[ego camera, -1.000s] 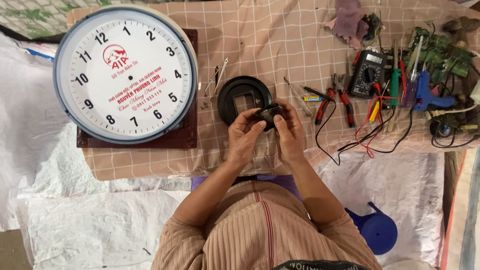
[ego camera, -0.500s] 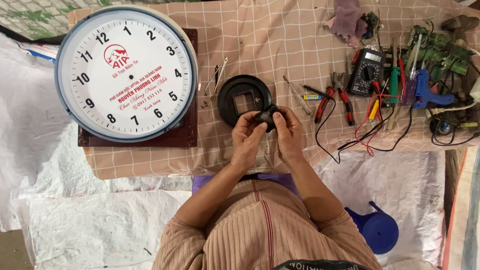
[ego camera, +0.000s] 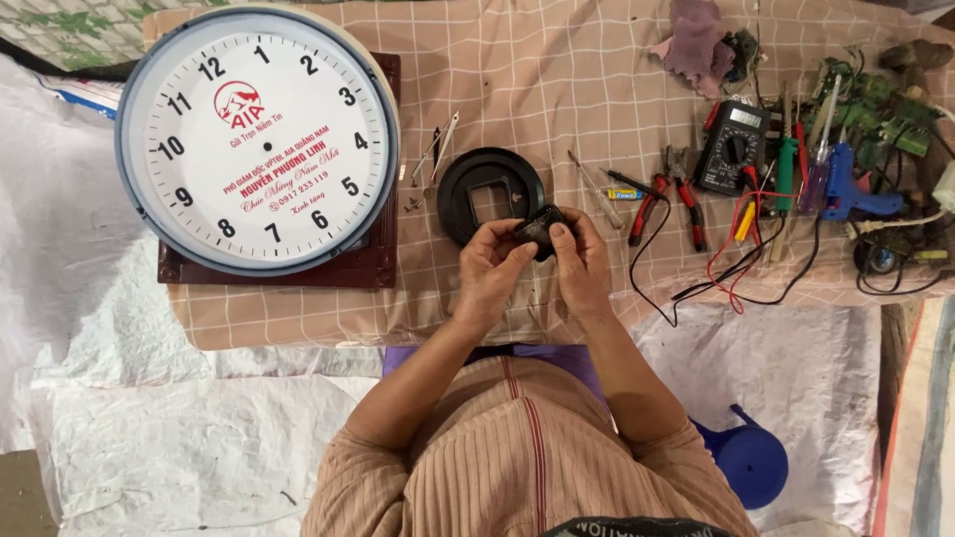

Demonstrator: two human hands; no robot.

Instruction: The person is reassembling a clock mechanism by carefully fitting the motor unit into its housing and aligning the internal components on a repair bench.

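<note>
1. Head view looks straight down on a desk [ego camera: 298,328] covered with a pink checked cloth.
2. Both hands meet over its near edge, grasping a small black box-shaped part [ego camera: 538,230].
3. Left hand [ego camera: 494,273] clasps the part from the left; right hand [ego camera: 580,264] pinches it from the right, thumb on top.
4. Just beyond the part lies a black round ring [ego camera: 476,174] with a square opening.
5. A white wall clock [ego camera: 259,139] rests to the left.
6. Red-handled pliers [ego camera: 668,199], a black multimeter [ego camera: 731,147] and a blue glue gun [ego camera: 848,187] lie to the right.
</note>
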